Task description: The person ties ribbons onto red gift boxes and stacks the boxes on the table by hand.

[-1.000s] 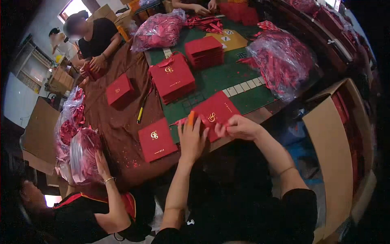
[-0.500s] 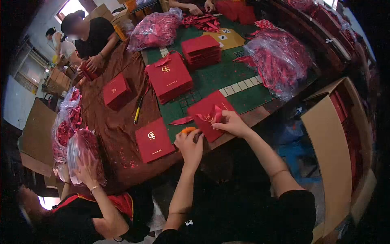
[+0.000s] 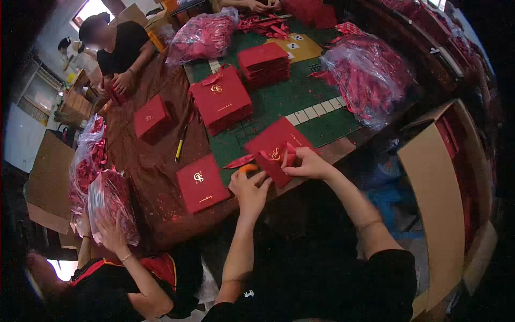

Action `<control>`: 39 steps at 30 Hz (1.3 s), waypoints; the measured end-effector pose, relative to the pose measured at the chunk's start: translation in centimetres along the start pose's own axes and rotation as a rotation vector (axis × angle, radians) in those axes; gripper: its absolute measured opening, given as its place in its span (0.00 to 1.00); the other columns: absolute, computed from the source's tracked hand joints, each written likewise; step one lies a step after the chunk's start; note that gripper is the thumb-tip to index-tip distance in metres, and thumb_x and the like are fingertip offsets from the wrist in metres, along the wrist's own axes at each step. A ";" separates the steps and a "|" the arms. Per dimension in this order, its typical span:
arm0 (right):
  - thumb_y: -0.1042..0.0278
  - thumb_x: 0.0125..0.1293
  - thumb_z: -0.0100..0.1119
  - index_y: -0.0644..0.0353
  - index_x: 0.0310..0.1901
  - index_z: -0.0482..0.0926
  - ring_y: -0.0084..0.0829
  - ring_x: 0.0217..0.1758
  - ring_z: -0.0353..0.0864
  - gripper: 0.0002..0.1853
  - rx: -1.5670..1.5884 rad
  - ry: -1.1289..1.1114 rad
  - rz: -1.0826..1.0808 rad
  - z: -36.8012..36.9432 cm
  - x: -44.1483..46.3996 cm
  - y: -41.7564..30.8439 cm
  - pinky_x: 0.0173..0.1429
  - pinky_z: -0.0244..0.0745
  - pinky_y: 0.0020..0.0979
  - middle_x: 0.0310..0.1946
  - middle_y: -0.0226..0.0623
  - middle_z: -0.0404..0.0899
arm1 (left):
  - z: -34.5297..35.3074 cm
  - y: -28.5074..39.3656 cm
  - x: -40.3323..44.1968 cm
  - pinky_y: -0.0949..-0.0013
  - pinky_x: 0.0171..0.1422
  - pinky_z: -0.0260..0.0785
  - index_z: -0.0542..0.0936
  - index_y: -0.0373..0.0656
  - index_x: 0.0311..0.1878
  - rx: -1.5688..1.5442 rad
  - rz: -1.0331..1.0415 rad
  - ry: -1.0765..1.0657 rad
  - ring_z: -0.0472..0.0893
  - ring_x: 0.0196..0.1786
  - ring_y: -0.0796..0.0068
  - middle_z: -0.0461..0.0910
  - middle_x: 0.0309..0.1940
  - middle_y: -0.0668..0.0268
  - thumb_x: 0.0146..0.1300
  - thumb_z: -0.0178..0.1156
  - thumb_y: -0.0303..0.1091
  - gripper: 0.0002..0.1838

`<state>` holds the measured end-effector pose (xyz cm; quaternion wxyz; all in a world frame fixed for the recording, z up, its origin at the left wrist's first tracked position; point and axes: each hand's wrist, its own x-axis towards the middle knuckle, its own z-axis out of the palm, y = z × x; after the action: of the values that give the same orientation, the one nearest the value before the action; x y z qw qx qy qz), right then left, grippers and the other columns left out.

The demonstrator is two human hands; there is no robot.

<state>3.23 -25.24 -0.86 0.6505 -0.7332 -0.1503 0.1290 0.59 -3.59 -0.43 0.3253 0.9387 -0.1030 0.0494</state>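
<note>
In front of me at the table's near edge lies a red paper bag point(image 3: 268, 134) with a gold logo. My right hand point(image 3: 310, 163) is over its lower part, thumb and fingers pinching a red ribbon point(image 3: 289, 153). Beside the bag's left corner, my left hand point(image 3: 250, 188) is curled around a small orange object point(image 3: 248, 168); most of it is hidden, so its kind is unclear. A loose red ribbon end point(image 3: 238, 162) sticks out to the left of the bag. Left of my left hand rests another red bag point(image 3: 203, 185) with the gold logo.
Stacks of red bags point(image 3: 221, 102) stand on the green mat point(image 3: 284, 99). Plastic-wrapped ribbon bundles point(image 3: 370, 75) lie at the right and back. A yellow cutter point(image 3: 178, 150) is on the brown cloth. Co-workers sit around; an open carton point(image 3: 437, 188) stands at right.
The ribbon end left of the bag is shorter and lower, and the ribbon in my right hand has shifted slightly. A co-worker's hand at lower left still presses on a wrapped bundle.
</note>
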 end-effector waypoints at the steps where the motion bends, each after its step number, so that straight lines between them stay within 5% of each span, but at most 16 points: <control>1: 0.69 0.55 0.66 0.62 0.35 0.80 0.24 0.41 0.78 0.08 0.000 -0.012 -0.029 0.0 0.1 0.4 0.52 0.71 0.31 0.33 0.33 0.81 | -0.1 0.2 0.0 0.52 0.67 0.48 0.86 0.46 0.42 -0.002 -0.008 -0.001 0.62 0.61 0.55 0.70 0.49 0.58 0.52 0.70 0.42 0.15; 13: 0.65 0.56 0.65 0.63 0.38 0.79 0.32 0.39 0.83 0.12 -0.237 -0.048 -0.097 0.5 0.5 -1.1 0.45 0.74 0.33 0.32 0.42 0.82 | 0.7 0.2 -0.4 0.51 0.65 0.52 0.87 0.51 0.38 -0.014 -0.058 0.041 0.64 0.59 0.55 0.73 0.50 0.61 0.50 0.70 0.39 0.11; 24: 0.69 0.53 0.59 0.65 0.34 0.81 0.40 0.32 0.82 0.09 -0.348 -0.074 -0.085 1.1 1.6 -1.5 0.37 0.73 0.39 0.26 0.48 0.81 | 1.1 0.2 -0.2 0.53 0.56 0.61 0.88 0.56 0.33 0.108 0.161 0.227 0.69 0.54 0.55 0.76 0.47 0.67 0.45 0.71 0.36 0.09; 26: 0.72 0.53 0.63 0.66 0.34 0.79 0.32 0.34 0.82 0.08 -0.386 -0.110 0.077 1.2 1.9 -1.9 0.41 0.74 0.34 0.29 0.41 0.82 | 1.1 0.2 -0.1 0.54 0.54 0.62 0.87 0.56 0.33 0.094 0.168 0.231 0.70 0.52 0.56 0.77 0.45 0.68 0.45 0.71 0.36 0.08; 30: 0.70 0.53 0.62 0.67 0.33 0.80 0.39 0.35 0.83 0.09 -0.324 -0.157 0.079 1.2 2.4 -1.5 0.40 0.75 0.38 0.27 0.48 0.82 | 0.6 0.8 0.1 0.53 0.53 0.63 0.86 0.54 0.31 0.147 0.241 0.249 0.71 0.53 0.55 0.77 0.44 0.65 0.44 0.70 0.35 0.07; 36: 0.68 0.58 0.65 0.63 0.34 0.75 0.31 0.35 0.79 0.10 -0.230 -0.194 -0.028 0.8 2.0 -2.0 0.43 0.73 0.34 0.29 0.36 0.78 | 1.0 0.8 0.4 0.50 0.57 0.57 0.84 0.46 0.31 0.106 0.395 0.275 0.68 0.54 0.50 0.75 0.46 0.59 0.43 0.65 0.25 0.08; 38: 0.64 0.60 0.65 0.61 0.33 0.75 0.25 0.32 0.78 0.10 -0.322 -0.051 -0.020 0.5 1.9 -2.6 0.37 0.72 0.30 0.26 0.32 0.77 | 0.8 0.9 0.0 0.50 0.57 0.56 0.83 0.45 0.31 0.196 0.514 0.284 0.69 0.54 0.51 0.75 0.46 0.60 0.43 0.64 0.25 0.08; 39: 0.58 0.65 0.62 0.59 0.31 0.75 0.20 0.22 0.75 0.13 0.018 0.025 0.083 0.8 2.2 -2.0 0.27 0.68 0.25 0.22 0.28 0.74 | 0.5 1.2 -0.1 0.51 0.57 0.56 0.82 0.44 0.30 0.221 0.526 0.313 0.70 0.53 0.52 0.76 0.46 0.61 0.43 0.64 0.25 0.07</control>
<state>4.86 -23.43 1.07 0.6530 -0.7345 -0.1104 0.1480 0.23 -4.84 -0.11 0.2092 0.8907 -0.2847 0.2861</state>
